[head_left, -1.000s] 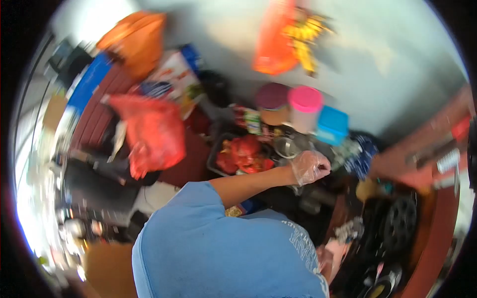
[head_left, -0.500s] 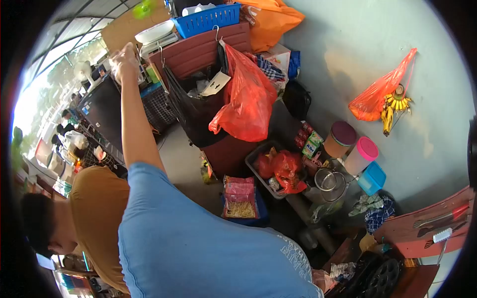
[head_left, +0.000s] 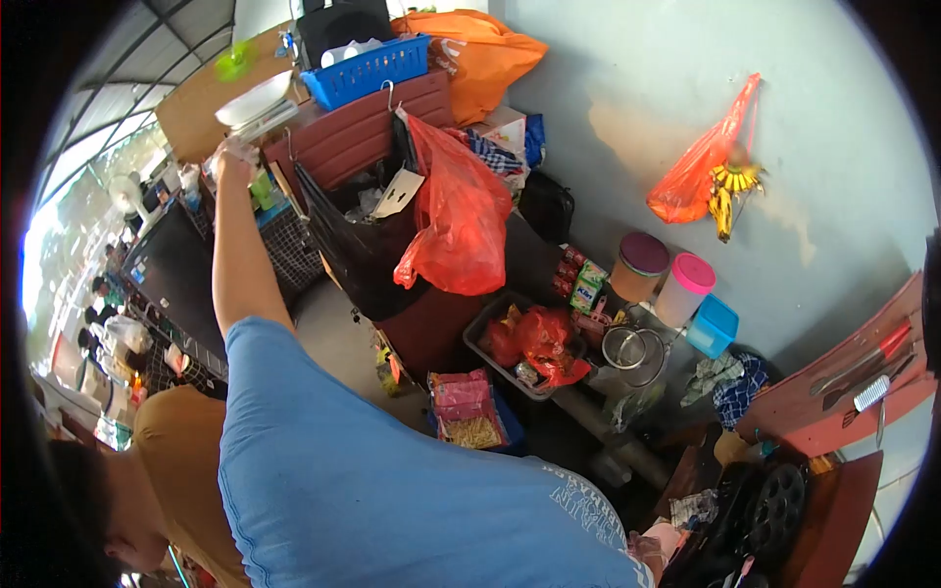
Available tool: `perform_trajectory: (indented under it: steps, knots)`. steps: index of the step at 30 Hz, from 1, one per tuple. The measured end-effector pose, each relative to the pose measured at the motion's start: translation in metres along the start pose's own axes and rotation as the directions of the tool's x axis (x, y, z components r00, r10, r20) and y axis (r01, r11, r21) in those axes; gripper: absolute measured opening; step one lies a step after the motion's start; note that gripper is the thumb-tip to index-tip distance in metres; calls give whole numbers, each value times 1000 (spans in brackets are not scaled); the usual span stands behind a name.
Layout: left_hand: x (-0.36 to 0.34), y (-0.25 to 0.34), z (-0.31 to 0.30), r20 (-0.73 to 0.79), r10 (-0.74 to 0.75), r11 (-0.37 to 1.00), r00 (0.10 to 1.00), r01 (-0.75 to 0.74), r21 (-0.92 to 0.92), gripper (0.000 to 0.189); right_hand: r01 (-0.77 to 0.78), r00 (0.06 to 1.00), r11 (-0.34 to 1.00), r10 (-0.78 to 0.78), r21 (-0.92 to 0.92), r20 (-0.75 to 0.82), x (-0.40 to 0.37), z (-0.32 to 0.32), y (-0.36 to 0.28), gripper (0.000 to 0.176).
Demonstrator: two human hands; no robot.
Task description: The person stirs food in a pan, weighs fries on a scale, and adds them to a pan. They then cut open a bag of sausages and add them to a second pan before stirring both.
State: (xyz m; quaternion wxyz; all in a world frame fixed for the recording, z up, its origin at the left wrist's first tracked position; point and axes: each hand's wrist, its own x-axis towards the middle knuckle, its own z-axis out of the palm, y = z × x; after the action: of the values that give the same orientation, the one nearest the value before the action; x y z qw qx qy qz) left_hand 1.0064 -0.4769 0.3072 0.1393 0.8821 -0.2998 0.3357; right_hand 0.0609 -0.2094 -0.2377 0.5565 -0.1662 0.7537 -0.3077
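My left arm reaches out to the upper left. My left hand, in a clear plastic glove, is at the edge of a shelf, near a green item and below a white tray. Its fingers are too small and blurred to read. Past the blue shirt at the lower right, a sliver of what looks like my right hand shows beside crumpled wrapping and a black pan with round hollows. Its fingers are hidden.
A person in a brown shirt is close at the lower left. A red plastic bag and a black bag hang from hooks. Noodle packs, a grey bin and lidded containers stand low down.
The view has shifted, so most things sit further left. My left hand has come down from a raised position to the items at the shelf edge. The brown-shirted person sits lower in view.
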Motion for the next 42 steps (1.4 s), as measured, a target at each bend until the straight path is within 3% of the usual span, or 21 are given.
perform_trajectory:
  steps: [1,3,4,5,7,11,13,15,18,22,23,24,26,29,30,33,34,36,38,41,42]
  knots:
    - [0,-5,-9,-48,15,999,999,-14,38,22,2,1000,1000,-2,3,-3,-3,-1,2,31]
    - [27,-22,-13,-20,-174,869,985,143,-473,18,3,1000,1000,-3,7,-6,-6,-1,5,32]
    - [39,-29,-21,66,-295,514,953,216,-830,17,8,1000,1000,-8,7,-6,-7,-1,5,32]
    - [52,-34,-29,135,-353,158,926,201,-967,17,16,1000,1000,-16,-2,-3,-8,-2,6,32]
    - [57,-34,-66,173,-304,-230,937,104,-968,19,42,999,999,-42,-13,3,-9,-3,5,33]
    - [16,8,-154,162,-42,-374,986,135,-918,22,247,969,958,-241,-145,58,-10,2,-33,35]
    - [-29,51,-194,209,-22,-443,978,177,-879,26,428,901,800,-413,-421,133,1,0,-52,33]
    - [-72,85,-222,218,138,-441,966,257,-860,27,539,820,636,-546,-553,171,-4,3,-76,32]
    - [-144,151,-241,152,434,-470,888,368,-802,26,571,814,819,-557,-54,164,-75,33,-139,35]
    - [-275,243,-252,108,712,-450,694,569,-689,22,720,636,658,-753,222,169,-161,54,-186,30]
    - [-325,270,-268,158,755,-435,636,667,-605,22,692,676,691,-722,210,147,-171,55,-188,28]
    - [-371,290,-281,206,802,-397,560,758,-517,22,742,623,629,-775,231,107,-180,57,-184,27]
    - [-429,327,-230,78,983,-105,165,859,-501,19,699,618,609,-778,375,112,-194,51,-168,30]
    - [-555,374,-206,116,934,353,-338,824,-442,12,592,657,575,-750,565,76,-191,38,-114,42]
    - [-597,384,-199,113,888,433,-445,729,-530,14,513,623,491,-777,705,88,-181,39,-89,47]
    - [-727,407,-151,12,682,610,-731,559,-562,20,370,758,335,-649,867,-73,-153,49,-8,55]
    - [-766,410,-137,25,613,650,-790,487,-583,21,269,812,183,-571,945,-121,-147,55,11,56]
    - [-840,403,-111,17,491,682,-871,372,-630,19,266,895,130,-401,955,-195,-146,61,40,55]
    - [-895,396,-92,-31,368,659,-929,284,-696,25,323,945,217,-13,921,-328,-129,86,70,50]
    - [-959,381,-78,-64,283,528,-957,211,-822,24,339,828,244,380,908,-412,-102,99,89,28]
    - [-979,379,-77,-47,243,535,-969,174,-827,24,362,768,303,440,882,-466,-81,104,115,39]
